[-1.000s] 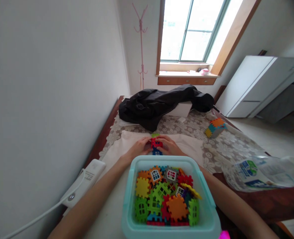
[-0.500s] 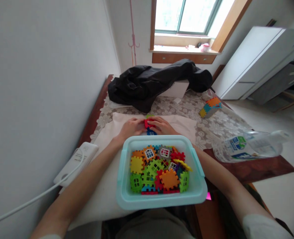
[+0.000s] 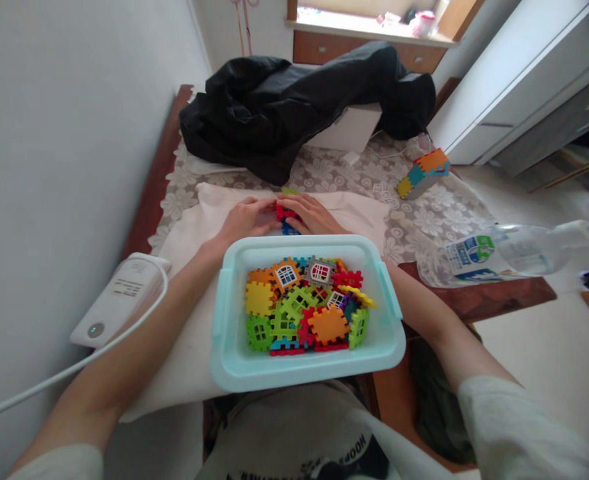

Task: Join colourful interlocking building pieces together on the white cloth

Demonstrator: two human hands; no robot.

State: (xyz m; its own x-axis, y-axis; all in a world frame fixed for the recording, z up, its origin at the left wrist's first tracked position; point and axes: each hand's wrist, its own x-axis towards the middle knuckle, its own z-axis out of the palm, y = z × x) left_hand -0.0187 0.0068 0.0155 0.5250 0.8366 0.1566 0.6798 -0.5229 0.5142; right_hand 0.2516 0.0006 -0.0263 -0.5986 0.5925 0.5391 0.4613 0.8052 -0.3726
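Beyond the bin, my left hand [image 3: 248,219] and my right hand [image 3: 315,215] close in from both sides on a small group of interlocking building blocks. Red blocks [image 3: 285,211] lie in the middle, a blue block [image 3: 290,229] on the near side, and a bit of green block [image 3: 289,191] shows at the far side. My fingers cover much of them, so how they join is hidden. Between my forearms stands a pale turquoise bin [image 3: 309,381] full of loose notched blocks, among them an orange block [image 3: 328,325] and a yellow block [image 3: 259,298].
A black cloth [image 3: 254,113] drapes over a white box [image 3: 349,130] at the back. Right of it stands a built block shape [image 3: 422,175]. A clear plastic bottle [image 3: 514,250] lies near the right edge. At left, a white corded device [image 3: 119,300] rests by the wall.
The view has tilted downward, so the window is mostly out of frame and more of my shirt shows. Both hands stay at the red and blue blocks, with little finger movement.
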